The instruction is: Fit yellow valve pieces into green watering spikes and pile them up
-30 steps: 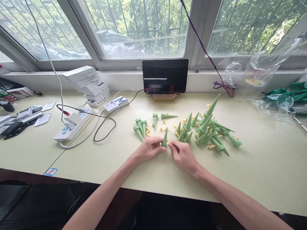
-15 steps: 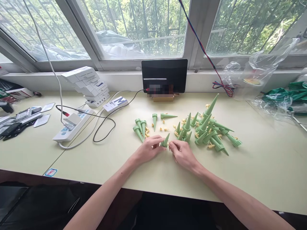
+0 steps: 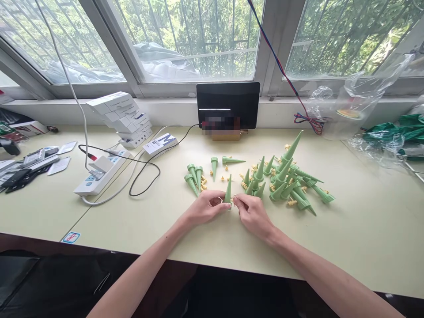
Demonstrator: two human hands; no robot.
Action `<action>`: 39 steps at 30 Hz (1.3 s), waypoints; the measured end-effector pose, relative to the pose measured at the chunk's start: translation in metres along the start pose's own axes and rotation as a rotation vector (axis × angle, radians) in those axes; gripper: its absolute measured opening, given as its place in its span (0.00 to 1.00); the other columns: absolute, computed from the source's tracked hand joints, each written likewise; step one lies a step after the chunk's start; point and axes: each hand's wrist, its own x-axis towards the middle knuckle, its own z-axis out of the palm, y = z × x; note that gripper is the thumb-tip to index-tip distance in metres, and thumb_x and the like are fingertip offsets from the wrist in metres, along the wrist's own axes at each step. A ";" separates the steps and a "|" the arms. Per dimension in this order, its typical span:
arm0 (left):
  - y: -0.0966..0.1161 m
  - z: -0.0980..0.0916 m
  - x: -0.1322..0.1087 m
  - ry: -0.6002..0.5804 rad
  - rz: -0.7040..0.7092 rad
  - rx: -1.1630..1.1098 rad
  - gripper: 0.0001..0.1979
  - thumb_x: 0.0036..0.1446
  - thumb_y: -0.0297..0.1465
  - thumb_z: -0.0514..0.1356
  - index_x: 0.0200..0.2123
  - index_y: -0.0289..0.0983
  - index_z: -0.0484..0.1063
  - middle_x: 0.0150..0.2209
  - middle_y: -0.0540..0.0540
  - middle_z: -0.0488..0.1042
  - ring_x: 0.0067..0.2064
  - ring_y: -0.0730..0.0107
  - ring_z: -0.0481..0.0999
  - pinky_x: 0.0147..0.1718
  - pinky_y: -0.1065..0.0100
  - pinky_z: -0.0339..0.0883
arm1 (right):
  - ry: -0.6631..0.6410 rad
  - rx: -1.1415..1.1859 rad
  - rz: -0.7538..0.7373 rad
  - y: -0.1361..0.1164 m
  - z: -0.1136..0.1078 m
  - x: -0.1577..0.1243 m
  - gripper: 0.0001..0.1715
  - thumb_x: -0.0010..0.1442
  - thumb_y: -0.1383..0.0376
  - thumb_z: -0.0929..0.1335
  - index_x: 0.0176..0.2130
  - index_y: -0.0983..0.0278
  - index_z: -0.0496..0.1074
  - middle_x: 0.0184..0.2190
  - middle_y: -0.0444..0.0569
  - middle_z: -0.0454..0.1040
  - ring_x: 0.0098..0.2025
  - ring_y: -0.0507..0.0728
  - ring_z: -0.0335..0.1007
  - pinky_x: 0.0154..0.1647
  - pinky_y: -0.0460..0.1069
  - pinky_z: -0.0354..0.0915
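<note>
My left hand is closed on a green plastic spike, which stands point up between thumb and fingers. Close on its right, my right hand pinches a small yellow nozzle piece at the spike's lower side. The fingers hide most of that piece, so I cannot tell how far it sits in the spike. Beyond my right hand lies a pile of green spikes, many with yellow pieces on them. Behind my left hand are several loose green spikes and small yellow pieces.
A dark tablet leans on a stand by the window. At left are a white power strip, stacked white boxes and a looping black cable. Clear plastic and green bags lie at the far right.
The green spike in my left hand has turned from leaning right to nearly upright. My right hand stays beside it, still pinching at its lower side.
</note>
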 end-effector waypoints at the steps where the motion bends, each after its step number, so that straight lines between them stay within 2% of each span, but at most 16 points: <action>1: 0.000 0.000 0.000 -0.005 -0.002 -0.011 0.16 0.61 0.40 0.58 0.30 0.32 0.72 0.21 0.53 0.56 0.24 0.77 0.54 0.21 0.73 0.49 | 0.001 0.000 -0.001 0.000 0.000 0.000 0.22 0.68 0.62 0.58 0.23 0.62 0.53 0.20 0.40 0.53 0.24 0.50 0.47 0.25 0.48 0.46; 6: 0.001 0.001 0.001 0.043 0.039 0.042 0.11 0.59 0.37 0.61 0.31 0.34 0.73 0.23 0.54 0.55 0.25 0.77 0.54 0.23 0.73 0.51 | -0.006 0.058 0.067 -0.002 -0.001 0.002 0.21 0.67 0.60 0.59 0.23 0.62 0.56 0.18 0.40 0.55 0.21 0.50 0.49 0.23 0.47 0.48; 11: 0.003 0.002 0.003 0.056 0.127 0.086 0.07 0.61 0.33 0.60 0.35 0.35 0.76 0.29 0.50 0.63 0.26 0.77 0.58 0.26 0.73 0.56 | -0.090 0.245 0.236 -0.005 -0.003 0.003 0.21 0.67 0.56 0.59 0.25 0.62 0.61 0.11 0.38 0.56 0.14 0.50 0.53 0.18 0.46 0.51; 14: 0.004 0.002 0.003 0.057 0.138 0.108 0.08 0.62 0.33 0.59 0.35 0.35 0.76 0.28 0.50 0.64 0.26 0.77 0.58 0.26 0.73 0.56 | -0.104 0.285 0.271 -0.006 -0.003 0.004 0.21 0.67 0.56 0.59 0.25 0.61 0.62 0.10 0.37 0.57 0.12 0.50 0.53 0.17 0.46 0.51; 17: 0.002 0.003 0.002 0.062 0.115 0.103 0.08 0.60 0.32 0.61 0.31 0.35 0.74 0.24 0.53 0.59 0.26 0.77 0.56 0.25 0.73 0.53 | -0.085 0.244 0.236 -0.004 -0.002 0.003 0.21 0.67 0.56 0.60 0.25 0.61 0.62 0.11 0.38 0.56 0.14 0.50 0.54 0.18 0.46 0.51; 21: -0.001 0.002 0.001 0.021 -0.002 0.007 0.09 0.59 0.35 0.61 0.34 0.34 0.75 0.21 0.55 0.53 0.24 0.78 0.51 0.22 0.73 0.49 | -0.031 0.120 0.119 -0.003 -0.002 0.002 0.20 0.67 0.59 0.60 0.24 0.62 0.59 0.16 0.39 0.55 0.19 0.50 0.51 0.22 0.47 0.49; 25: 0.000 0.001 0.000 -0.045 -0.075 -0.090 0.15 0.60 0.39 0.59 0.34 0.32 0.74 0.20 0.55 0.54 0.22 0.78 0.50 0.20 0.73 0.47 | -0.004 0.047 0.035 -0.002 -0.001 0.001 0.22 0.67 0.62 0.60 0.22 0.62 0.53 0.19 0.40 0.52 0.23 0.50 0.46 0.24 0.48 0.46; 28: 0.001 0.000 0.001 -0.036 -0.081 -0.076 0.14 0.60 0.39 0.60 0.36 0.32 0.75 0.20 0.55 0.53 0.23 0.78 0.51 0.20 0.73 0.48 | 0.002 0.045 0.024 -0.002 -0.001 0.001 0.22 0.67 0.62 0.60 0.22 0.62 0.52 0.19 0.40 0.51 0.23 0.50 0.44 0.25 0.48 0.45; 30: 0.001 0.001 0.001 0.000 -0.048 -0.025 0.11 0.59 0.36 0.61 0.37 0.33 0.75 0.21 0.55 0.53 0.24 0.78 0.52 0.22 0.73 0.49 | 0.000 0.051 0.038 -0.002 -0.001 0.001 0.22 0.67 0.62 0.60 0.22 0.62 0.53 0.19 0.40 0.52 0.23 0.50 0.45 0.24 0.48 0.45; 33: 0.002 0.002 0.002 0.056 0.058 0.054 0.07 0.59 0.33 0.62 0.34 0.34 0.75 0.25 0.53 0.59 0.26 0.77 0.56 0.25 0.73 0.53 | -0.029 0.112 0.113 -0.002 -0.001 0.001 0.21 0.67 0.60 0.60 0.23 0.62 0.58 0.17 0.39 0.54 0.20 0.50 0.49 0.23 0.47 0.47; 36: 0.002 0.003 0.003 0.062 0.134 0.098 0.07 0.61 0.32 0.60 0.37 0.35 0.76 0.30 0.50 0.66 0.26 0.78 0.59 0.26 0.73 0.57 | -0.081 0.229 0.221 -0.003 -0.001 0.002 0.20 0.67 0.57 0.60 0.25 0.62 0.61 0.13 0.38 0.56 0.16 0.50 0.52 0.20 0.46 0.50; 39: 0.004 0.003 0.003 0.061 0.147 0.133 0.07 0.62 0.31 0.59 0.38 0.35 0.76 0.30 0.50 0.67 0.26 0.78 0.59 0.27 0.73 0.57 | -0.101 0.295 0.275 -0.003 -0.001 0.003 0.21 0.67 0.56 0.60 0.26 0.62 0.62 0.11 0.37 0.56 0.13 0.50 0.53 0.17 0.46 0.51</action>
